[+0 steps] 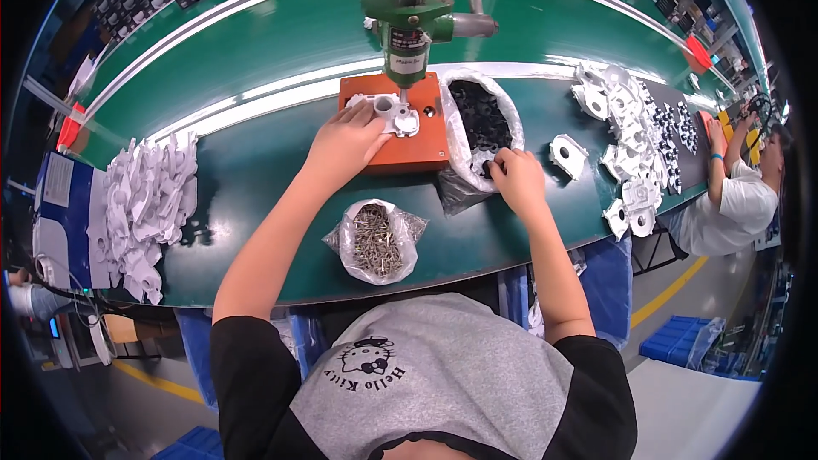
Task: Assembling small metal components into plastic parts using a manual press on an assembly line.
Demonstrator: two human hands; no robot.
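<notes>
My left hand (345, 143) reaches over the front left of an orange block (409, 152), its fingers gripping a white plastic part (407, 124) that rests on top. Directly above that part hangs the spindle of a green press (406, 47); whether its tip touches the part I cannot tell. My right hand (520, 179) is at the near edge of a clear plastic bag (513, 115) full of small black parts (479, 111). Thumb and fingers pinch a small black part (487, 169). Nearer to me stands an open bag (345, 247) of metal pins or rivets (379, 243).
White plastic parts (141, 204) are heaped at the left beside a blue box (64, 192). Rightward lie one white part with a black centre (567, 157), a pile of similar ones (626, 132) and rows of black pieces (665, 140). Another person (740, 204) sits at far right.
</notes>
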